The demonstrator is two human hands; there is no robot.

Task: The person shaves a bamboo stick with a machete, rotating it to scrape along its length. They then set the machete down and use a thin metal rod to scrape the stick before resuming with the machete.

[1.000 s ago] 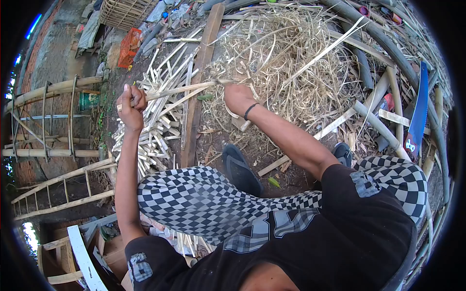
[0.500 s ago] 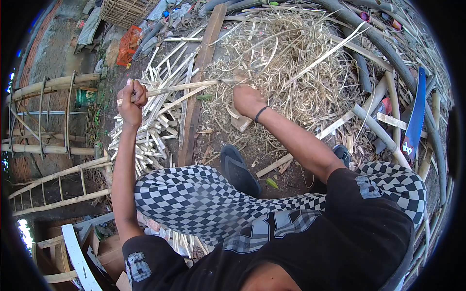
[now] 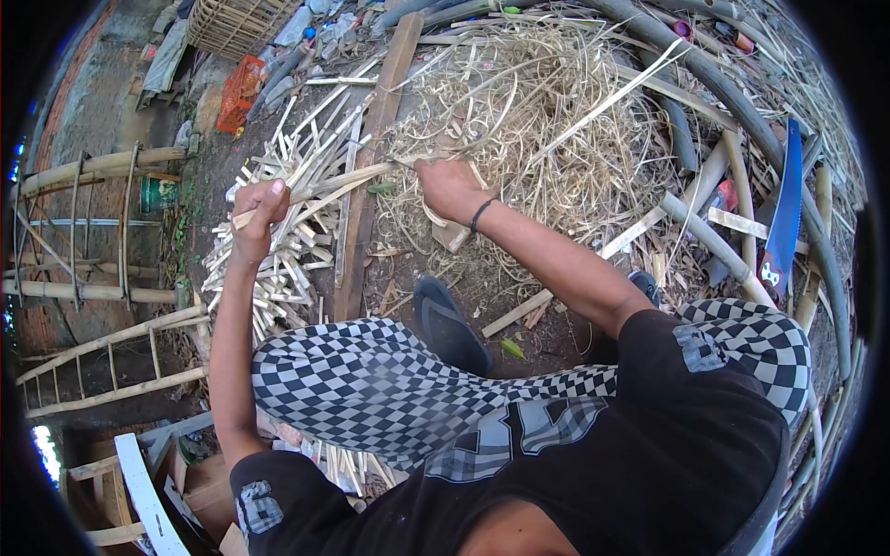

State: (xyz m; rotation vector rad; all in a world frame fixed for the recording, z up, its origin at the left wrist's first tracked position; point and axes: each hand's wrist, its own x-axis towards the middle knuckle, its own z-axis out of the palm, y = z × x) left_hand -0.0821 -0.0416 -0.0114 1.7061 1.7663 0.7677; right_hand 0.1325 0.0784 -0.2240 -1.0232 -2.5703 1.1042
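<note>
My left hand (image 3: 260, 215) is closed round one end of a pale bamboo strip (image 3: 338, 181), which slants up to the right. At the strip's other end is my right hand (image 3: 451, 189), a dark band on its wrist, its fingers closed round a tool whose dark blade (image 3: 400, 164) barely shows against the strip. The tool's handle is hidden in the fist. Below the strip lies a pile of cut bamboo sticks (image 3: 278, 278), with a long wooden plank (image 3: 378, 139) beside it. Curly shavings (image 3: 556, 120) spread behind my right hand.
A blue handsaw (image 3: 786, 213) leans among bamboo poles (image 3: 718, 239) at the right. An orange crate (image 3: 240, 94) and a wicker basket (image 3: 239, 26) are at the upper left, above bamboo frames (image 3: 93, 289). My sandalled foot (image 3: 450, 324) is on the ground below the shavings.
My right hand has moved left along the strip, closer to my left hand. My left hand has shifted slightly, and the whole view has moved a little.
</note>
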